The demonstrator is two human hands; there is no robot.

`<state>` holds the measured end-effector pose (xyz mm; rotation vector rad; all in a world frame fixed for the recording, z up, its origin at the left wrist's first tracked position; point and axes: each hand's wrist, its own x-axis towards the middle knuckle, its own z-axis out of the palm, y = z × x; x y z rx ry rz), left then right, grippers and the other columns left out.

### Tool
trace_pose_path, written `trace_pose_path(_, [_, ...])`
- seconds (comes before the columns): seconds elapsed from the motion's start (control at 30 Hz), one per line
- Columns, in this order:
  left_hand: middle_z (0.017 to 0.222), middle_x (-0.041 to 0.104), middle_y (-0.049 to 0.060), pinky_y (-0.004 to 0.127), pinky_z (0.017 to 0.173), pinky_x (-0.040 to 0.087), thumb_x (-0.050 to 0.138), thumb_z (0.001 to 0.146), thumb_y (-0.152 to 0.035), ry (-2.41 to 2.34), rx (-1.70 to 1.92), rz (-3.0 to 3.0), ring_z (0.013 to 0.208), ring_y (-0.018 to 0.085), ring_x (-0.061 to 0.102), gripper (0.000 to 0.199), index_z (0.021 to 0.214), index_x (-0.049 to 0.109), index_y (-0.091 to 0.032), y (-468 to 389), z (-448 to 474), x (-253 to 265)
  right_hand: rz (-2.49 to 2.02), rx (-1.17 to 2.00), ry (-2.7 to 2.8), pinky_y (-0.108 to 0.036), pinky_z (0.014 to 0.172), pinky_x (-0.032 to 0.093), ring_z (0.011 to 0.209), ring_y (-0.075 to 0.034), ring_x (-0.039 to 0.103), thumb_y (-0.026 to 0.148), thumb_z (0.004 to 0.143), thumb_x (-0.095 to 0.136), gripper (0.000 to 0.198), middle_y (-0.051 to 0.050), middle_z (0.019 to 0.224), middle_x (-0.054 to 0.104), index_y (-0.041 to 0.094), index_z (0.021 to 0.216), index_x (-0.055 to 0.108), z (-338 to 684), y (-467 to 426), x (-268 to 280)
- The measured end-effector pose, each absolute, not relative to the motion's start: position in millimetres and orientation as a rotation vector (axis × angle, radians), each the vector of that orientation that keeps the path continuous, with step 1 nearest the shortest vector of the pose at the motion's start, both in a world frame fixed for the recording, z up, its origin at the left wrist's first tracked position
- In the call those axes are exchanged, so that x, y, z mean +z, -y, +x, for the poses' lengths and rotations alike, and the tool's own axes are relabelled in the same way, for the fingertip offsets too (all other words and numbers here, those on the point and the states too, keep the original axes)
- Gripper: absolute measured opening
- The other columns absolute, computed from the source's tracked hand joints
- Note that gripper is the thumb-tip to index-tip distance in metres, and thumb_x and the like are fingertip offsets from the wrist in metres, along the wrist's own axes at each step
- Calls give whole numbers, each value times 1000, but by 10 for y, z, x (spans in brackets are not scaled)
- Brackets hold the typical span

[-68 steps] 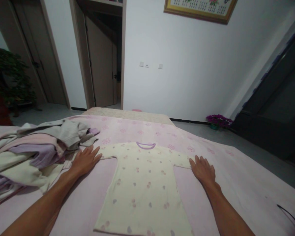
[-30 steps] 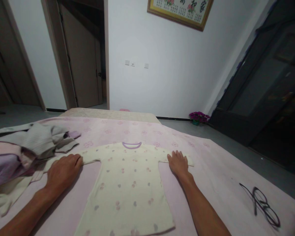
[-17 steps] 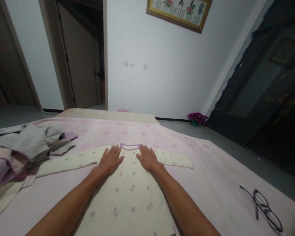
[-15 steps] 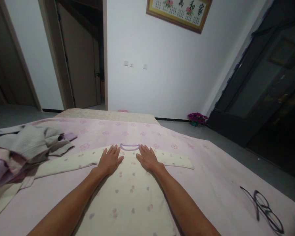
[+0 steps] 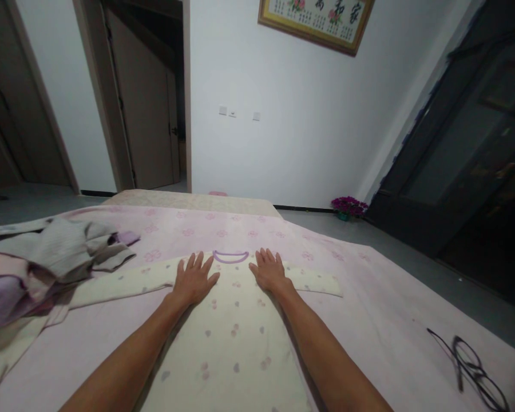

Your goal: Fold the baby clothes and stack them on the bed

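A cream long-sleeved shirt (image 5: 232,326) with small hearts and a purple-trimmed neckline lies flat on the pink flowered bed cover (image 5: 360,332), its collar at the far end. My left hand (image 5: 194,278) rests palm down on the left shoulder of the shirt, fingers spread. On the other shoulder lies my right hand (image 5: 268,270), flat with its fingers stretched out. Neither hand grips the cloth. Both sleeves reach out sideways; the left one runs to a heap of clothes, the right one looks shorter.
Rumpled grey, pink and purple clothes (image 5: 64,252) are heaped at the left. Black-framed glasses (image 5: 467,366) lie on the bed at the right. Beyond the bed are a white wall, a door (image 5: 143,109) and purple flowers (image 5: 349,207) on the floor.
My hands have moved slightly apart, outward from the neckline over the shoulders of the shirt. The whole view has shifted a little.
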<state>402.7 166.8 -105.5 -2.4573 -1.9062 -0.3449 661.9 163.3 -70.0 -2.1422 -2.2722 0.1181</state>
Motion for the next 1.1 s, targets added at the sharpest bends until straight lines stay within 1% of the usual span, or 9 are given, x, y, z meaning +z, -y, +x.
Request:
trace_pose_path(0.1, [161,29,15,62,115,13,31,95,-61,1907,-350,-2455,149,38,20,68,152,38,-26,-1673,4029,-1068,-2075,65,2273,-49,120,-7,152,-26,-1,56,100,17,74,-11,165,7,11,157,19,6472,-1492,-714])
trace_pose_path(0.23, [162,27,15,61,115,12,30,95,-61,1901,-360,-2449,150,37,20,68,152,38,-26,-1675,4026,-1082,-1945,175,2339,-46,121,-1,153,-25,2,60,99,13,75,-8,165,8,14,158,17,6384,-1285,-782])
trace_pose_path(0.4, [161,28,16,62,114,16,31,97,-56,1908,-347,-2447,148,39,23,65,153,38,-24,-1609,4003,-1036,-2059,185,2329,-46,121,-2,153,-24,3,56,100,14,73,-10,165,8,12,158,14,6502,-1286,-714])
trace_pose_path(0.5, [160,31,18,62,115,15,35,97,-49,1904,-346,-2429,148,40,24,62,151,40,-20,-1445,3989,-989,-2126,175,2306,-50,120,-2,152,-27,4,55,100,17,74,-13,165,10,9,157,18,6420,-1254,-610])
trace_pose_path(0.6, [158,36,16,58,119,11,38,96,-49,1824,-353,-2444,149,38,23,60,148,46,-19,-1139,3969,-972,-2041,237,2311,-49,121,1,152,-28,5,55,100,20,75,-14,164,11,7,157,21,6161,-1042,-544])
trace_pose_path(0.67, [157,38,15,55,120,15,39,96,-51,1728,-352,-2518,148,36,25,60,147,47,-20,-885,3935,-987,-1910,310,2349,-48,122,4,152,-28,6,56,100,20,74,-12,164,12,9,157,20,5956,-813,-541])
trace_pose_path(0.8, [159,34,12,53,117,26,38,97,-55,1572,-354,-2673,147,35,29,61,151,41,-26,-410,3781,-1041,-1689,371,2443,-48,122,4,152,-27,6,56,101,19,70,-9,164,13,15,157,24,5714,-356,-600])
trace_pose_path(0.97, [160,32,9,58,116,25,37,99,-51,1431,-348,-2667,147,33,30,57,153,33,-33,-68,3512,-1057,-1540,276,2526,-48,123,7,152,-26,9,53,101,28,65,-10,164,18,17,156,29,5843,-103,-603])
trace_pose_path(1.1, [161,29,7,58,115,26,38,99,-52,1342,-336,-2698,147,32,31,59,154,27,-38,78,3359,-1033,-1543,283,2547,-49,123,8,151,-26,14,48,102,32,61,-9,163,21,19,155,30,5936,17,-545])
